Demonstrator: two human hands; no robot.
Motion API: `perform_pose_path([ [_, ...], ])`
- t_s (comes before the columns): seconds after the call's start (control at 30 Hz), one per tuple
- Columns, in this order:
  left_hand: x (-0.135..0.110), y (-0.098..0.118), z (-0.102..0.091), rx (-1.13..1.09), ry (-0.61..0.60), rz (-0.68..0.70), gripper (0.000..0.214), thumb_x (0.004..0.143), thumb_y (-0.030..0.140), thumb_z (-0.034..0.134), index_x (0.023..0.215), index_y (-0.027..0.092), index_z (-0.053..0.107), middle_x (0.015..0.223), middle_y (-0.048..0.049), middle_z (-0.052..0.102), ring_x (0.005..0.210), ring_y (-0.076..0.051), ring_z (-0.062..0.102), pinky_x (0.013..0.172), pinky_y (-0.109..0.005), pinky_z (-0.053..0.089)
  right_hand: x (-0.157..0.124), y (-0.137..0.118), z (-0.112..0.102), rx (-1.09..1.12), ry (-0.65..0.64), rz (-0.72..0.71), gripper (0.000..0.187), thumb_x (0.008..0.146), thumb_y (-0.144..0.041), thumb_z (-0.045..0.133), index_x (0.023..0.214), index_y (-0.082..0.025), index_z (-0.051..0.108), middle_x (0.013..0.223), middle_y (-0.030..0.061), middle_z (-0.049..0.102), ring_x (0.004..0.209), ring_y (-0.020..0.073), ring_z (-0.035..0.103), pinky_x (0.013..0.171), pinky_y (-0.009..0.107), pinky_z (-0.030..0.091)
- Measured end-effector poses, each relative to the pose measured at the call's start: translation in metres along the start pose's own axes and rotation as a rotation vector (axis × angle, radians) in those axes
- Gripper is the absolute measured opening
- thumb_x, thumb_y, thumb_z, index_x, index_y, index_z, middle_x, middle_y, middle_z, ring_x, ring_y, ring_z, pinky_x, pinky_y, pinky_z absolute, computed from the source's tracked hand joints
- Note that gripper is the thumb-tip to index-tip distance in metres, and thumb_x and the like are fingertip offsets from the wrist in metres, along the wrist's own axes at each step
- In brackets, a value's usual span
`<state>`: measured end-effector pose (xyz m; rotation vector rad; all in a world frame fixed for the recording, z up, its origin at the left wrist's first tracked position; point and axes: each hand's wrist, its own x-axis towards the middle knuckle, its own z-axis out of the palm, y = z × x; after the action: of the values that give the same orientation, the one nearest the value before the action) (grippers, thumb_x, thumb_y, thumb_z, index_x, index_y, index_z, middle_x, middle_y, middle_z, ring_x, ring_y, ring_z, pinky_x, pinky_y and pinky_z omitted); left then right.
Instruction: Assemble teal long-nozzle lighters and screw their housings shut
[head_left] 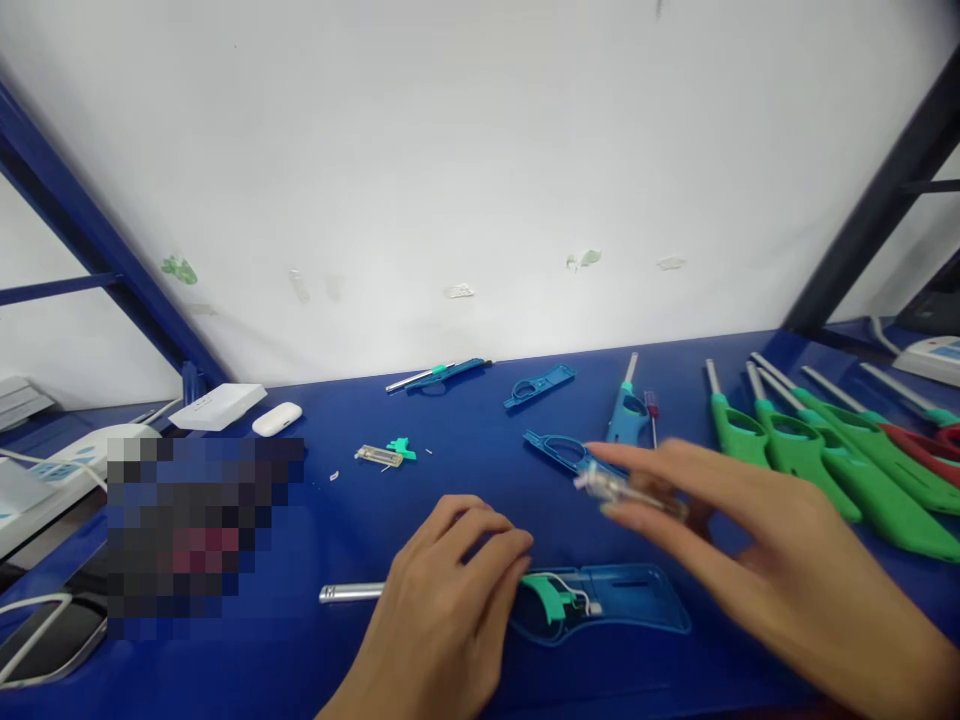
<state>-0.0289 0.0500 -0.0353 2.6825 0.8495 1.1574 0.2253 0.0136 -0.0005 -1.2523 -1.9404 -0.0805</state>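
Note:
My left hand (442, 610) rests with curled fingers on an opened blue lighter shell (622, 600) that has a green trigger (551, 598) and a metal nozzle tube (349, 592) sticking out to the left. My right hand (757, 550) hovers above the table, blurred by motion, with its fingers pinching a small clear cylinder (622, 490). Just beyond it lie a blue half shell (562, 450) and a whole blue lighter (626, 410).
Several green long-nosed lighters (795, 445) and a red one (922, 440) lie at the right. Farther back are a blue shell (540, 385), a teal lighter part (442, 373), small loose parts (386, 455), a white earbud case (277, 418) and a white box (217, 405).

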Motion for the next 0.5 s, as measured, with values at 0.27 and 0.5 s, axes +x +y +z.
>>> perform_pose_path([
  [0.27,-0.002,0.015,0.006,-0.107,-0.185,-0.059,0.019,0.103,0.006,0.058,0.112,0.02,0.069,0.111,-0.0056,0.07,0.104,-0.023,0.062,0.09,-0.039,0.06,-0.045,0.011,0.001,-0.037,-0.124,-0.05,0.022,0.11,-0.045,0.054,0.115,-0.034,0.072,0.1,-0.0048,0.081,0.087,0.0136,0.079,0.078,0.02,0.063],
  [0.5,-0.002,0.012,0.008,-0.077,-0.23,-0.048,0.017,0.103,0.007,0.058,0.109,0.019,0.068,0.111,-0.0059,0.071,0.101,-0.024,0.063,0.088,-0.042,0.06,-0.048,0.009,0.012,-0.103,-0.174,-0.13,0.026,0.114,-0.035,0.046,0.12,-0.033,0.071,0.106,-0.0064,0.081,0.094,0.0149,0.077,0.082,0.026,0.064],
])
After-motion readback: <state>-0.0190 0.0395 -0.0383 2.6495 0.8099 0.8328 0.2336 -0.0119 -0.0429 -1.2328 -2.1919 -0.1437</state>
